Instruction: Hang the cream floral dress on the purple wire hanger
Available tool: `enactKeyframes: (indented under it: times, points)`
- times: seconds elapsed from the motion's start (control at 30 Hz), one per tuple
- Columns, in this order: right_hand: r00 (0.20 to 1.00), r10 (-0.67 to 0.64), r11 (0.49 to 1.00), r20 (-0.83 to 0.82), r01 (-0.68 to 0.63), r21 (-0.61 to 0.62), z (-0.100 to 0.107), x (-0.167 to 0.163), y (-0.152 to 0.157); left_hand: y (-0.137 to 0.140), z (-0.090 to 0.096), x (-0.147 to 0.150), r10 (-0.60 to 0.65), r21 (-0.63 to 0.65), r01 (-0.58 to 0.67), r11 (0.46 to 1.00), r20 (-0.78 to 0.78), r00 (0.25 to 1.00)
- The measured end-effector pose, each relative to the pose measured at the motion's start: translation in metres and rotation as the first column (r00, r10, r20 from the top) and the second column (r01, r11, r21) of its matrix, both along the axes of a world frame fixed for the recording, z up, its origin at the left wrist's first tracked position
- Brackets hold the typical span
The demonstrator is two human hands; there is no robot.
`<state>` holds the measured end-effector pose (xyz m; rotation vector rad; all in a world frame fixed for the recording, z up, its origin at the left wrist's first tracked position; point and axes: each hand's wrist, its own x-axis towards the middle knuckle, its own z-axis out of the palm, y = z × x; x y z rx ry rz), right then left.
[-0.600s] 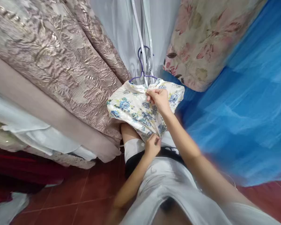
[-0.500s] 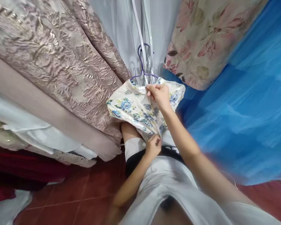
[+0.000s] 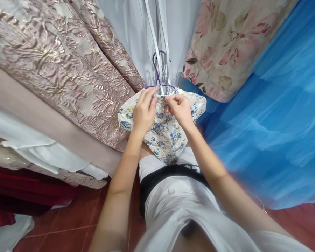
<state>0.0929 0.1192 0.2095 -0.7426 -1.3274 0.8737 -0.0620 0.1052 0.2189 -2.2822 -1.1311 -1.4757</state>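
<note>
A white garment with blue flowers [image 3: 161,131] hangs in front of me on a purple hanger [image 3: 155,68]. At the middle of its neckline, the thumb and fingertips of my right hand [image 3: 181,108] are pinched on the edge. My left hand [image 3: 144,112] is on the left side of the same neckline, its fingers bent over the edge with the thumb beneath. A short strip of the neckline shows between the two hands. The lower part of the garment tapers down over my lap. Exactly what lies under the left fingertips is hidden.
Pink embossed fabric [image 3: 57,70] hangs at the left. Pink-flowered cloth [image 3: 220,49] and blue tulle [image 3: 265,140] hang at the right. White ribbons [image 3: 153,31] dangle past the hanger. Red floor tiles [image 3: 68,217] show at the lower left.
My left hand has moved up from the garment's lower front to the neckline beside my right hand. The right hand keeps its pinch. The lower cloth now hangs released.
</note>
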Motion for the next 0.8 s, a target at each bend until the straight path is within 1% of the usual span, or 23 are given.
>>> enactKeyframes:
  times: [0.07, 0.1, 0.17, 0.27, 0.37, 0.47, 0.53, 0.6, 0.63, 0.7, 0.73, 0.8]
  points:
    - [1.000, -0.015, 1.000, 0.004, 0.015, 0.007, -0.005, -0.003, 0.002, 0.014, 0.014, -0.001, 0.018, -0.038, -0.025, 0.999, -0.151, 0.988]
    - [1.000, -0.022, 1.000, 0.001, 0.022, 0.010, -0.008, -0.006, 0.003, 0.019, 0.017, -0.001, 0.034, -0.039, -0.043, 0.998, -0.193, 0.981]
    - [0.999, -0.035, 0.999, -0.010, 0.036, 0.020, -0.017, -0.012, 0.003, 0.024, 0.016, -0.002, 0.063, -0.015, -0.068, 0.998, -0.217, 0.974]
    - [0.998, -0.061, 0.998, -0.023, 0.061, 0.034, -0.027, -0.020, 0.002, 0.025, 0.012, -0.002, 0.059, 0.015, -0.057, 0.998, -0.193, 0.979]
    - [0.998, -0.062, 0.997, -0.023, 0.063, 0.033, -0.028, -0.024, 0.002, 0.025, 0.010, 0.002, 0.055, 0.049, -0.049, 0.998, -0.121, 0.991]
    - [0.998, -0.058, 0.998, 0.007, 0.058, 0.031, -0.027, -0.023, 0.003, 0.029, 0.009, 0.007, 0.085, 0.106, -0.083, 0.991, -0.018, 0.996]
    - [0.996, -0.070, 0.997, 0.056, 0.070, 0.016, -0.032, -0.021, 0.004, 0.034, 0.011, 0.005, 0.108, 0.139, -0.112, 0.984, 0.033, 0.994]
    - [0.991, -0.066, 0.997, 0.116, 0.069, -0.024, -0.043, -0.017, 0.002, 0.041, 0.017, -0.007, 0.129, 0.184, -0.142, 0.972, 0.086, 0.988]
    - [0.988, -0.055, 0.997, 0.145, 0.063, -0.053, -0.050, -0.015, -0.001, 0.045, 0.020, -0.019, 0.144, 0.204, -0.164, 0.965, 0.108, 0.984]
    - [0.984, -0.015, 0.992, 0.179, 0.037, -0.121, -0.068, -0.011, -0.011, 0.052, 0.027, -0.052, 0.202, 0.222, -0.224, 0.949, 0.116, 0.972]
    - [0.983, 0.012, 0.987, 0.182, 0.018, -0.159, -0.077, -0.010, -0.019, 0.055, 0.029, -0.072, 0.242, 0.213, -0.255, 0.943, 0.085, 0.966]
    - [0.982, 0.087, 0.972, 0.171, -0.046, -0.230, -0.092, -0.012, -0.038, 0.058, 0.029, -0.112, 0.316, 0.216, -0.319, 0.923, 0.050, 0.948]
